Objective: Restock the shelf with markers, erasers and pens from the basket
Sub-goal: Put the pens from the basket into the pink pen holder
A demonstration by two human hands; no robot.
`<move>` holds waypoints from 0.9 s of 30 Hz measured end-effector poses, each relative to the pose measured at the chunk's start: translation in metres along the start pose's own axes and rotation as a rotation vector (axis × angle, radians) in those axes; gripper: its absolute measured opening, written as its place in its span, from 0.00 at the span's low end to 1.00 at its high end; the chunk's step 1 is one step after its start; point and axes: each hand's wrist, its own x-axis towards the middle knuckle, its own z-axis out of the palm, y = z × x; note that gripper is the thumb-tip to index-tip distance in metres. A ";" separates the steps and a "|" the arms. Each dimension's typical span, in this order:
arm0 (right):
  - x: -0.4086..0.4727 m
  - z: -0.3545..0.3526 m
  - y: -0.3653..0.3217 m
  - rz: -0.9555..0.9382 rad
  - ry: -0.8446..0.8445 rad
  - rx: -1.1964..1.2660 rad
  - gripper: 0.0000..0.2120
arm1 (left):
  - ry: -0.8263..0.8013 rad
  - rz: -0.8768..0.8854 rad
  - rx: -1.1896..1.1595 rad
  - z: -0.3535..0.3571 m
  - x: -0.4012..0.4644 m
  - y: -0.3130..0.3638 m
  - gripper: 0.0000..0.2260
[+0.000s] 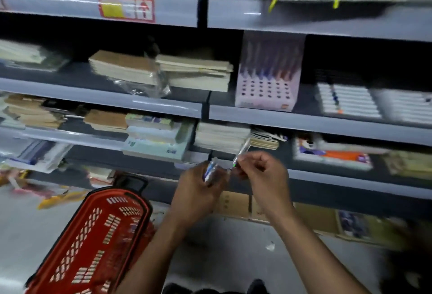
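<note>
Head view, blurred by motion: both hands are raised in front of a grey store shelf [327, 125] with several tiers. The left hand [198, 191] has its fingers curled round a small bunch of pens [211, 171], blue and clear, their ends sticking up above the fist. The right hand [264, 174] pinches a single pen [240, 153] between thumb and fingertips; this pen tilts up and to the right, its upper end in front of a stack of notebooks [222, 137] on the lower tier, its lower end showing a spot of green near the fingers. The two hands are close together, just apart, with the single pen's lower end pointing toward the bunch.

A red plastic basket [93, 242] with a black handle sits on the floor at lower left, just beside the left forearm; whatever lies in it cannot be made out. On the tier above the hands stands a pale pen display box [268, 76] with rows of dark holes, and to its right lie white trays of pens [348, 102]. Left of the display box are stacks of brown and cream paper pads [161, 71]. Below right, an orange and white packet [334, 155] lies flat on the shelf. Cardboard boxes [233, 205] sit along the bottom under the lowest tier
</note>
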 end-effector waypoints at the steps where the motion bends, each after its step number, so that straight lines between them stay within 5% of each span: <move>1: 0.003 -0.016 0.000 0.009 0.008 0.019 0.02 | -0.010 -0.012 -0.023 0.014 0.001 0.007 0.11; 8: 0.019 -0.091 0.003 0.046 0.027 0.078 0.03 | -0.047 -0.048 -0.093 0.069 0.004 0.035 0.17; 12: 0.029 -0.104 0.001 0.063 0.020 0.100 0.03 | 0.002 -0.062 -0.048 0.079 0.015 0.038 0.10; 18: 0.052 -0.088 -0.009 0.023 0.020 0.098 0.03 | 0.043 0.083 0.054 0.068 0.056 0.043 0.05; 27: 0.095 -0.042 -0.040 -0.090 0.088 -0.008 0.02 | 0.014 0.216 0.055 0.034 0.133 0.050 0.15</move>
